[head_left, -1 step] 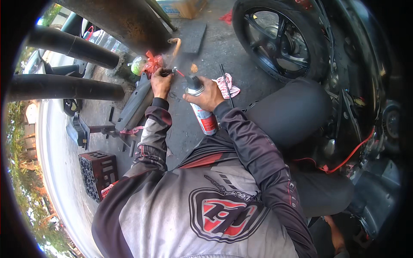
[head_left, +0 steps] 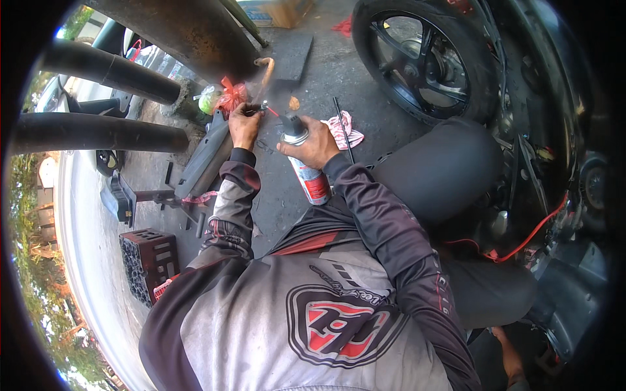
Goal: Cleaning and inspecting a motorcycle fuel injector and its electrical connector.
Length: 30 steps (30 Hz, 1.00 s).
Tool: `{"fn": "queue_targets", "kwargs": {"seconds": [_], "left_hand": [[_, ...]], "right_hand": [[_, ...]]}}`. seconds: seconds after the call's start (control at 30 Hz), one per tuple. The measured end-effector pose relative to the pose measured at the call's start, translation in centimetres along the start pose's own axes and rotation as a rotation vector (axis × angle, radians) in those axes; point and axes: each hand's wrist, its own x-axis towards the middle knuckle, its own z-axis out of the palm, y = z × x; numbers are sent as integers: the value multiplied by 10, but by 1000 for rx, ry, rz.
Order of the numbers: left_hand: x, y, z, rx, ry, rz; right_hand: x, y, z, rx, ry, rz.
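Closest to us, our grey shirt (head_left: 261, 326) fills the space this side of the can (head_left: 312, 181), and our right leg (head_left: 443, 173) bends up on the can's right. And there's the can, red, white and blue, tilted, its base by our lap! Our right hand (head_left: 314, 144) has it, fingers curled firmly round the upper end. From the can's black cap, a red straw (head_left: 273, 112) juts out to the left. Over there, left of and beyond the can, our left hand (head_left: 245, 127) is closed in a pinch, thumb and fingertips on a small metal part (head_left: 264, 107), too tiny for us to name. Straw and part sit very close; touching or not, we can't tell.

Just right of the can's top, a striped rag (head_left: 353, 135) lies crumpled beside a thin black rod (head_left: 340, 124). Left of the can we get a long grey panel (head_left: 207, 156). Past the can's cap, a dry leaf (head_left: 294, 103); farther off, to the can's left, a red bag (head_left: 231, 98); to its right, a big black wheel (head_left: 412, 69). Well beyond the can, a dark slab (head_left: 293, 57), then a cardboard box (head_left: 277, 12).
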Motion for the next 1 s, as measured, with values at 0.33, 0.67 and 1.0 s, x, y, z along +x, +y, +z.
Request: {"fn": "queue_targets", "kwargs": {"seconds": [0.33, 0.67, 1.0], "left_hand": [[3, -1, -1, -728, -231, -455], [17, -1, 3, -946, -148, -996], [35, 16, -8, -505, -112, -176]], "right_hand": [[0, 4, 1, -60, -25, 22], [1, 6, 2, -49, -52, 84], [-3, -9, -8, -24, 195, -1]]}}
